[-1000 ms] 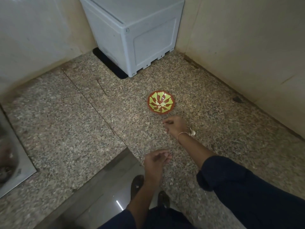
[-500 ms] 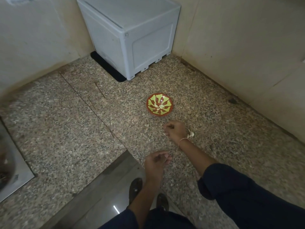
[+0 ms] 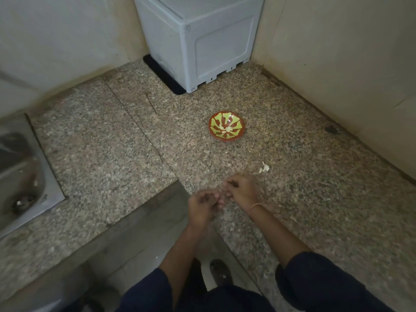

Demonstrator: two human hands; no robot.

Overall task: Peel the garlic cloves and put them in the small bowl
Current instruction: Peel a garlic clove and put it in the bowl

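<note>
A light, papery white garlic piece (image 3: 264,167), probably best pinched by its tip, is lying on the speckled stone counter (image 3: 112,154) between the red-and-green small bowl (image 3: 225,139) and the right hand (image 3: 242,191) and left hand (image 3: 202,207), which are hovering close together with curled fingers, blur hiding any pinched clove.

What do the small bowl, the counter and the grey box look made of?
Small bowl: likely glazed ceramic or painted clay, from the red-brown body, green pattern and slight sheen; plastic is possible.
Counter: polished granite-like stone, speckled, with a seam line.
Grey box: probably moulded plastic, matte, with a recessed panel and rounded edges.
</note>
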